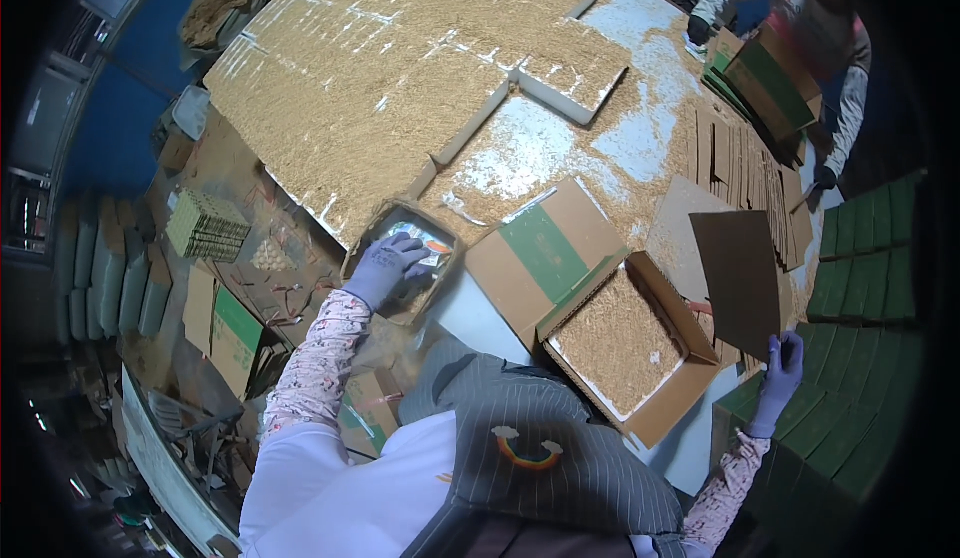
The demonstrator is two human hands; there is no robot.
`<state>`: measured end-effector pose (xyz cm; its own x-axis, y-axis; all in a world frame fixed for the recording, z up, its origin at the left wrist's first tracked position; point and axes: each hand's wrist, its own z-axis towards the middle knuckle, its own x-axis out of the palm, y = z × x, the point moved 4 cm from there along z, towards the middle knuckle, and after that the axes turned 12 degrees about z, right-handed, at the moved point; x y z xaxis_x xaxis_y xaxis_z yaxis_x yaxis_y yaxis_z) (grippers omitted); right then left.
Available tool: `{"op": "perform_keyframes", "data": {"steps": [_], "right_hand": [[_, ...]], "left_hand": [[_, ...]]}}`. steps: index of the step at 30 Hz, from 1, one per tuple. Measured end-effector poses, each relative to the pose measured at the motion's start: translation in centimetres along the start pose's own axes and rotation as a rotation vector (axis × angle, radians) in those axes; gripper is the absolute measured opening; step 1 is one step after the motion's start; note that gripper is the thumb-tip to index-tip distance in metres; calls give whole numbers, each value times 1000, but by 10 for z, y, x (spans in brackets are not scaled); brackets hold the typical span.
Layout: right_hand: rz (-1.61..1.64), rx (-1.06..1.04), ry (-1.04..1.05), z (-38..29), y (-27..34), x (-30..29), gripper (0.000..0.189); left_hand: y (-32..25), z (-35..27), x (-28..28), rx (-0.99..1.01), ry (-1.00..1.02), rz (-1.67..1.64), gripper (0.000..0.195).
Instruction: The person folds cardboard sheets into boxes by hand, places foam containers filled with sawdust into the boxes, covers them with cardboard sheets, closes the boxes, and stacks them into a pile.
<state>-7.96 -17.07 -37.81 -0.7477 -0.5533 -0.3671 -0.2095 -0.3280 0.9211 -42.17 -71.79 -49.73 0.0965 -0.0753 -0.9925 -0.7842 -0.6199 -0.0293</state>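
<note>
My left hand (386, 269), in a purple glove, reaches into an open-topped container (409, 316) and touches colourful printed packets (431, 247) there; whether its fingers grip one is hidden. My right hand (784, 367), gloved alike, pinches the lower right corner of a flat brown cardboard sheet (735, 277). Between my hands an open cardboard box (675, 408) holds a white-edged block topped with tan grainy material (619, 340). The box's flap with a green band (547, 254) lies folded out to the left.
White-sided blocks covered with tan grains (360, 85) fill the table's far side. Flattened cardboard (739, 160) lies at the right. Green cartons (862, 250) are stacked beyond it. A co-worker (817, 33) handles a green-banded box (776, 82) at the upper right. Egg-tray-like stacks (206, 224) stand left.
</note>
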Motion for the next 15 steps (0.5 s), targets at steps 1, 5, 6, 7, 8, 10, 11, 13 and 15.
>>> {"op": "perform_keyframes", "data": {"steps": [1, 5, 6, 7, 8, 10, 11, 13, 15], "right_hand": [[-60, 2, -69, -21, 7, 3, 14], [-115, 54, -230, -71, 28, 9, 10], [-106, 39, -254, -78, 24, 4, 12], [-109, 40, -273, -85, 23, 0, 12], [-61, 37, -285, -92, 22, -2, 12], [15, 34, -310, -101, 20, -5, 10], [15, 34, -321, -106, 22, -5, 10], [46, 45, -353, -114, 27, -1, 9], [43, 49, -353, -121, 29, -5, 9]], "left_hand": [[0, 0, 0, 17, -4, 2, 23], [4, -8, -5, -50, -59, -182, 23], [9, -9, -9, -186, -94, -314, 22], [14, -9, -12, -323, -126, -446, 22], [14, -6, -18, -323, -209, -454, 21], [12, -3, -21, -323, -192, -407, 22], [12, -2, -21, -337, -172, -359, 23], [12, 1, -24, -368, -109, -468, 24], [17, 3, -16, -403, -43, -576, 26]]}}
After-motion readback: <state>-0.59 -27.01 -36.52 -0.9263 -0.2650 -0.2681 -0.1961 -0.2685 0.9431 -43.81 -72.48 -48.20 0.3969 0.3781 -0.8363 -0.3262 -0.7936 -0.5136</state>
